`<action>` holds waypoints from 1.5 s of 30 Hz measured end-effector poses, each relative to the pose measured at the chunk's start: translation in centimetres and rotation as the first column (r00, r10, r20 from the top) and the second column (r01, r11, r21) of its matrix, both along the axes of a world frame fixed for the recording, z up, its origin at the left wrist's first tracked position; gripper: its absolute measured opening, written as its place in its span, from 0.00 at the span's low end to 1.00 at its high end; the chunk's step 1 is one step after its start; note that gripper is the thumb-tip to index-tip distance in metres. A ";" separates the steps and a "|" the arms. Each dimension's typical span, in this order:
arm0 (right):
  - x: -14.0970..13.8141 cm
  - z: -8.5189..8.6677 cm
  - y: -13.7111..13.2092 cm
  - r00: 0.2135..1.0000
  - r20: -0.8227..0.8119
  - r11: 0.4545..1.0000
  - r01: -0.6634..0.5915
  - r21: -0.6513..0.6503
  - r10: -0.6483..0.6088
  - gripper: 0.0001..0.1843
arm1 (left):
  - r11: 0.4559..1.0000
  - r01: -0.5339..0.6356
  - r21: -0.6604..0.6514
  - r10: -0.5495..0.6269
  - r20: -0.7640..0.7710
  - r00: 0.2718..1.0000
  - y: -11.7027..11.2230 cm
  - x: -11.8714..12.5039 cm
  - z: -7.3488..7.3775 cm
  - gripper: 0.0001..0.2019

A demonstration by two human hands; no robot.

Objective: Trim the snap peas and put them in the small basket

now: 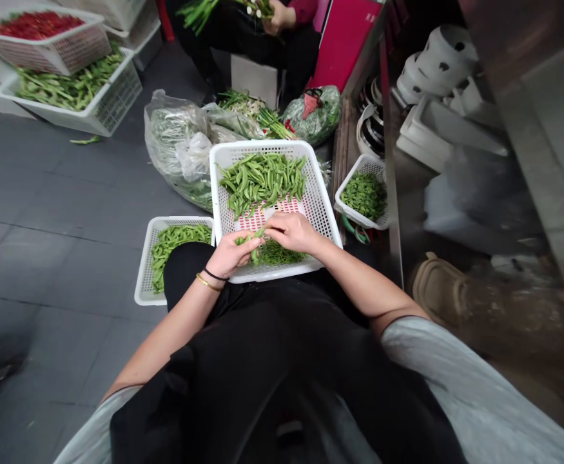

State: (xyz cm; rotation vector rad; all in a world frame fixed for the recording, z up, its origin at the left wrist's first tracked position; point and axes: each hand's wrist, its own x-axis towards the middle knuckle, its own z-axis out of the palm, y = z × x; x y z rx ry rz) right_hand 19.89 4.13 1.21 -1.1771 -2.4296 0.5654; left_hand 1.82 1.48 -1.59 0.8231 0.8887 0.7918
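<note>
**Two-handed work on green pods over a white basket**

The left hand (232, 252) is closed on a few flat, bright-green pods (254, 246), thumb above and fingers curled beneath. The right hand (294, 231) has its thumb and fingertips drawn together at the upper end of these pods; exactly what they nip there is too small to tell. Both hands meet over the near half of a large, square-cornered white plastic basket (330, 212) with perforated walls, which appears to rest on the lap. At its far end lies a loose heap of whole green pods (262, 177); on the near side, under the right hand, lies a mat of thin green strands and scraps (282, 254). A smaller white perforated basket (142, 270), to the left of the left knee, holds further green pods (178, 240).

Note on method: the left hand serves best as a steady holder, gripping firmly enough to stop the pods turning yet lightly enough not to bruise them. The right hand does well to take only the very end, between thumb and forefinger, and to draw along the seam with an even pull, since a jerk may snap a strand or split a pod. Keeping both hands low over the near half should let scraps fall clear of the whole pods.
</note>
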 end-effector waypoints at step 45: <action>0.3 -1.4 -3.1 0.979 -0.111 0.975 0.152 -0.159 -0.171 0.17 | 0.983 -0.170 -0.064 0.169 -0.014 0.985 -1.3 1.2 0.4 0.17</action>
